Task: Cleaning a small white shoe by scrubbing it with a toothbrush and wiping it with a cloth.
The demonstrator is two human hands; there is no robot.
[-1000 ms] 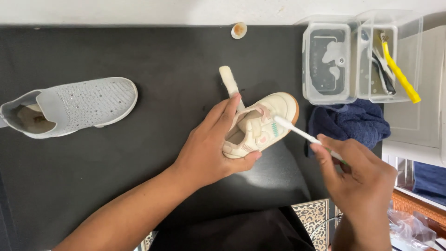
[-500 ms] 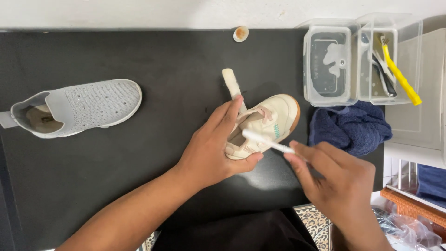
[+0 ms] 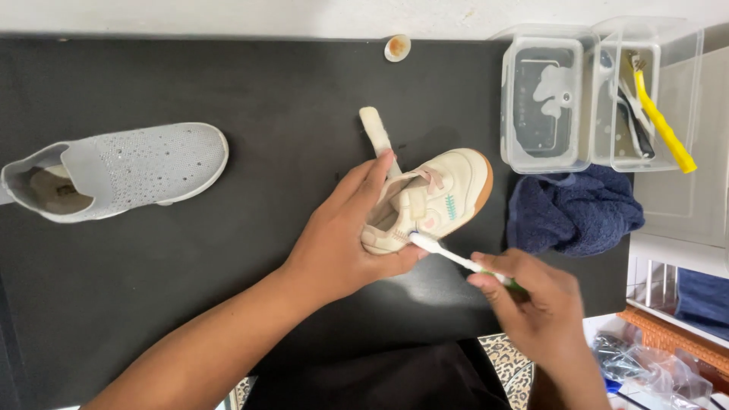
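A small cream child's shoe [image 3: 440, 197] with a tan sole lies on the black table [image 3: 228, 83]. My left hand [image 3: 345, 235] grips its heel end and holds it down. My right hand [image 3: 531, 304] holds a white toothbrush [image 3: 448, 254], whose head touches the shoe's side near the heel. A cream insole [image 3: 377, 133] lies just behind the shoe, partly under my left fingers.
A grey slip-on shoe [image 3: 121, 171] lies at the left. A dark blue cloth [image 3: 573, 209] sits to the right of the small shoe. Two clear plastic boxes [image 3: 543, 99] stand at the back right, one holding a yellow-handled tool [image 3: 664, 129]. A small round cap [image 3: 397, 47] rests at the far edge.
My right hand has drawn the toothbrush down and toward me, from the shoe's top to its lower side near the heel. The left hand keeps its grip on the shoe.
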